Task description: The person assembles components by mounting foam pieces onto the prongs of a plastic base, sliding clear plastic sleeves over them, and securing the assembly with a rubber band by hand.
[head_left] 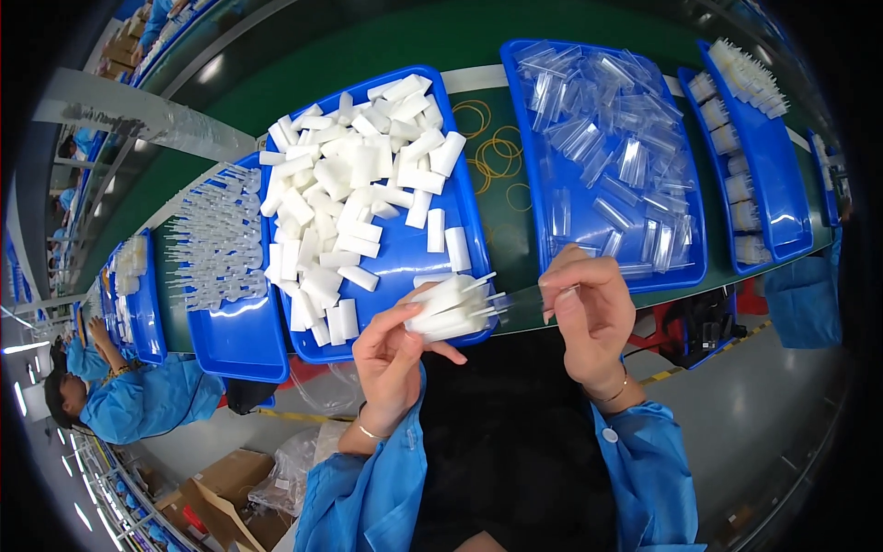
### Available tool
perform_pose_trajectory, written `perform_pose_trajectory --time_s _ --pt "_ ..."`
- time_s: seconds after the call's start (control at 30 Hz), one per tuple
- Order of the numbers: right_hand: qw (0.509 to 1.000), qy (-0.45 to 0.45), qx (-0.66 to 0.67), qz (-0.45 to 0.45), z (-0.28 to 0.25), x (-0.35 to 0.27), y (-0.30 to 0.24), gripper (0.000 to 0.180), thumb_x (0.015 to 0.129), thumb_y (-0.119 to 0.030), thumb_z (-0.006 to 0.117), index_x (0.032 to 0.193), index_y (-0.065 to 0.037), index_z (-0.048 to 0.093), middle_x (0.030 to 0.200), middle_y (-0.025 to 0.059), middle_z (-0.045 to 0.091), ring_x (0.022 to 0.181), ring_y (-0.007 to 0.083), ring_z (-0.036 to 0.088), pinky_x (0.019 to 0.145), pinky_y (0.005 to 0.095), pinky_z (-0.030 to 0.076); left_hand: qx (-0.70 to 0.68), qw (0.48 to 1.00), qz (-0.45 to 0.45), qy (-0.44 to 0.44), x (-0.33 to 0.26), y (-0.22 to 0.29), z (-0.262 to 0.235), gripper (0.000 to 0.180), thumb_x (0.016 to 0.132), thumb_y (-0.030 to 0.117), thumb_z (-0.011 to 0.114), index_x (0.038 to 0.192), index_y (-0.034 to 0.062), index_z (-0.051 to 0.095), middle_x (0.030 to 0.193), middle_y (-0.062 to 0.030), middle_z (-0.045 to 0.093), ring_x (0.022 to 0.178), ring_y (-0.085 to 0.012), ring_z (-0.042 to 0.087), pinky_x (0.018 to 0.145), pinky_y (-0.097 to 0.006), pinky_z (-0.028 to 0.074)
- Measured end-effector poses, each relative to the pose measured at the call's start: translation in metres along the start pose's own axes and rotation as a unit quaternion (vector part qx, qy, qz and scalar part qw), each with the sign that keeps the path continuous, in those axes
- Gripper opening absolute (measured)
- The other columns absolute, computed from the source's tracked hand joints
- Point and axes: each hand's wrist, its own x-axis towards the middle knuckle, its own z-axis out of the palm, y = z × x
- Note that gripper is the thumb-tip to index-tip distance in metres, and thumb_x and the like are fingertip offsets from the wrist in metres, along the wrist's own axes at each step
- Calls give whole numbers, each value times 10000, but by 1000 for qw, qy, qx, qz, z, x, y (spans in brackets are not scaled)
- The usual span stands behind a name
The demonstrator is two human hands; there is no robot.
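My left hand [391,354] is closed around a bundle of white cylinders [452,308] with thin pale stems sticking out to the right. It is held over the front edge of a blue tray [400,253] of loose white foam-like pieces [354,170]. My right hand [590,313] is just right of the bundle, its thumb and fingers pinched together. Whatever is in that pinch is too small or clear to name. Behind the right hand, a second blue tray [575,175] holds transparent plastic sleeves [635,161].
Tan rubber bands [497,161] lie on the green table [487,83] between the trays. Thin white sticks [216,239] fill a blue tray [244,345] at left. Far right, a blue tray [777,198] holds bundled sticks [745,78]. A co-worker in blue [147,396] is at left.
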Motion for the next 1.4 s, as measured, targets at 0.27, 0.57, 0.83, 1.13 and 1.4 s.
perform_pose_trajectory --time_s 0.27,0.57,0.83,1.13,1.4 --pt "994 -30 -96 -34 7 6 2 111 788 25 561 897 4 558 757 76 562 625 124 462 549 233 363 -29 999 28 4 1 -7 -7 223 869 62 531 1065 -42 548 1196 -283 476 882 -375 608 653 -428 560" --pt "986 -22 -141 -83 17 8 3 140 755 27 583 893 2 567 697 85 558 563 157 459 517 235 365 -5 998 62 33 0 -5 -2 219 867 75 540 1054 -38 552 1192 -292 471 920 -372 594 633 -406 569" --pt "981 26 -165 -99 22 4 10 146 737 41 598 877 11 569 691 85 562 543 157 460 489 240 356 55 996 71 -22 7 -3 0 209 890 98 503 1043 -36 552 1225 -296 432 945 -366 583 621 -406 579" --pt "999 3 -50 4 19 2 8 141 764 22 590 901 3 561 691 87 556 551 155 459 510 245 362 28 998 52 31 1 -6 -1 250 909 150 485 1114 9 514 1050 -163 552 865 -311 608 542 -411 562" --pt "979 -78 -168 -87 7 11 0 116 779 6 563 894 5 555 663 79 537 552 149 446 517 257 344 23 997 47 47 0 -6 -3 268 902 151 501 1129 9 500 1035 -162 552 831 -305 614 534 -408 561"
